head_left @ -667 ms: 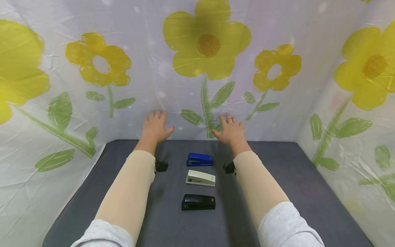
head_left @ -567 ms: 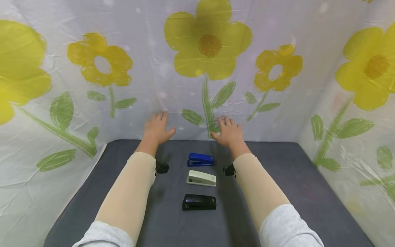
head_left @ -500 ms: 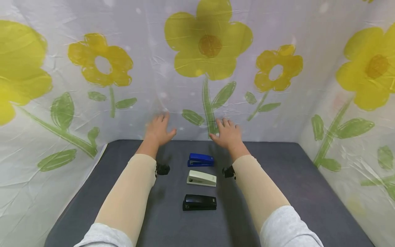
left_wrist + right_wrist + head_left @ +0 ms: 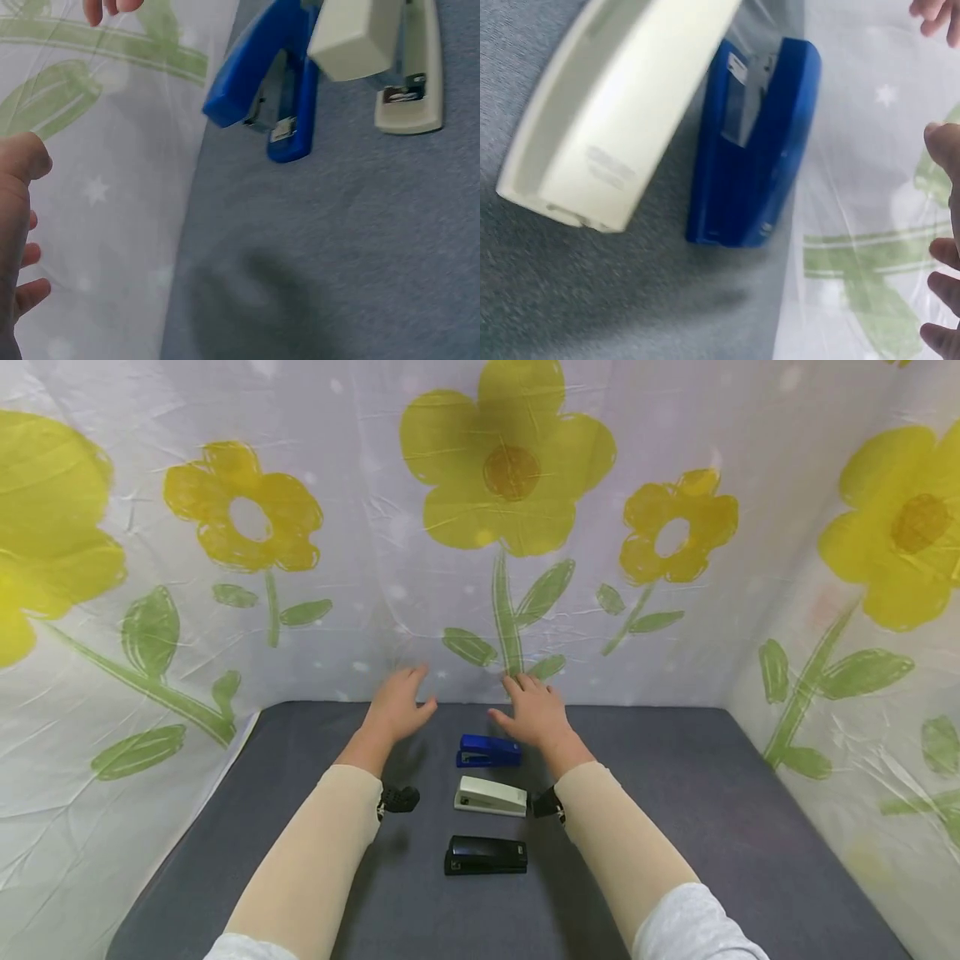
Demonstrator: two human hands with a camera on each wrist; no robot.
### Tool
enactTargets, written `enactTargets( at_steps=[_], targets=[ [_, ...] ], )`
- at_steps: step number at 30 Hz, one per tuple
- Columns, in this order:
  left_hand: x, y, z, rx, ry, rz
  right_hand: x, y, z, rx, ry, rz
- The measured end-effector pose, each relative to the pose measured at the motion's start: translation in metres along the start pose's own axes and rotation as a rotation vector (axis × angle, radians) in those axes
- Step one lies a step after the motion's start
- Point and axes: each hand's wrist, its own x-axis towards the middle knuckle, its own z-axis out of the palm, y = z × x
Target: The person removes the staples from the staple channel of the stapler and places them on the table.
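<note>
Three staplers lie in a column on the dark grey table: a blue stapler [image 4: 489, 751] farthest away, a cream stapler [image 4: 491, 796] in the middle, a black stapler [image 4: 486, 856] nearest. My left hand [image 4: 396, 706] hovers beyond and left of the blue stapler, its fingers relaxed and holding nothing. On the other side, my right hand [image 4: 534, 714] reaches over the table's far edge with fingers extended, just behind the blue stapler's right end. Both wrist views show the blue stapler [image 4: 262, 82] and the cream stapler [image 4: 615, 120] near the hands, untouched.
A white sheet with yellow flowers [image 4: 510, 472] hangs behind the table and along both sides. The grey table [image 4: 660, 793] stretches out on both sides of the staplers. A black wrist camera [image 4: 399, 799] is strapped on the left wrist, another on the right.
Both hands have drawn back from the hanging sheet toward me and closer to each other, coming nearer the blue stapler. The staplers have stayed in place.
</note>
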Motion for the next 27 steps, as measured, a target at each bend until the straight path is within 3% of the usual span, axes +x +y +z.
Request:
enactTargets(
  at_steps=[9,18,23,27],
  targets=[
    [-0.01,0.001,0.024,-0.061,-0.066,-0.024,-0.007,-0.012,0.019,0.024,-0.02,-0.082],
    [-0.016,0.007,0.055,-0.102,-0.221,-0.092,-0.008,-0.025,0.03,0.066,-0.157,-0.129],
    [-0.021,0.005,0.075,-0.21,-0.277,-0.126,-0.007,-0.032,0.037,0.06,-0.162,-0.176],
    [-0.025,0.004,0.089,-0.293,-0.315,-0.171,-0.007,-0.037,0.043,0.038,-0.154,-0.167]
  ],
)
